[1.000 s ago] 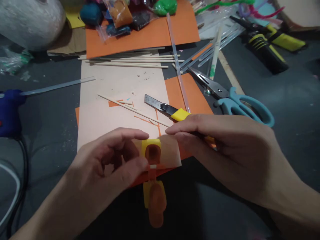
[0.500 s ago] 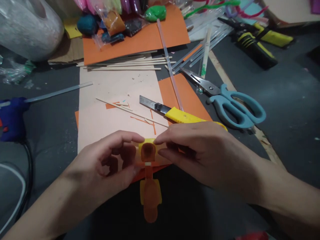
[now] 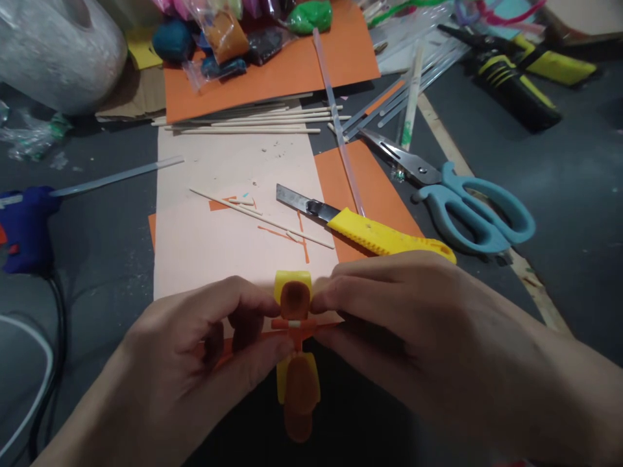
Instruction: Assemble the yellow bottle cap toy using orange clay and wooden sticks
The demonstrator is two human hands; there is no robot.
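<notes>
A small orange-and-yellow craft model (image 3: 299,386) stands between my hands at the bottom middle, with rounded orange-brown parts set against yellow ones. A short orange crosspiece with a pale middle (image 3: 294,323) runs across its narrow waist. My left hand (image 3: 219,344) pinches the model's left side, thumb tip at the crosspiece and index finger by the upper yellow part. From the right, my right hand (image 3: 389,311) closes thumb and fingers at the crosspiece's other end. Just beyond that hand lies a yellow utility knife (image 3: 384,237) with its blade out. The curled lower fingers are partly hidden.
Thin wooden sticks (image 3: 263,218) and orange paper scraps lie on a pale sheet (image 3: 195,253). Blue-handled scissors (image 3: 477,207) rest at the right, near black-and-yellow pliers (image 3: 516,84). A blue glue gun (image 3: 29,227) sits at the left; bagged clay (image 3: 226,39) is at the back.
Both thumbs have come in to the model's waist, where the orange crosspiece now shows on both sides. The fingers sit lower beside the upper yellow part. The view has shifted slightly.
</notes>
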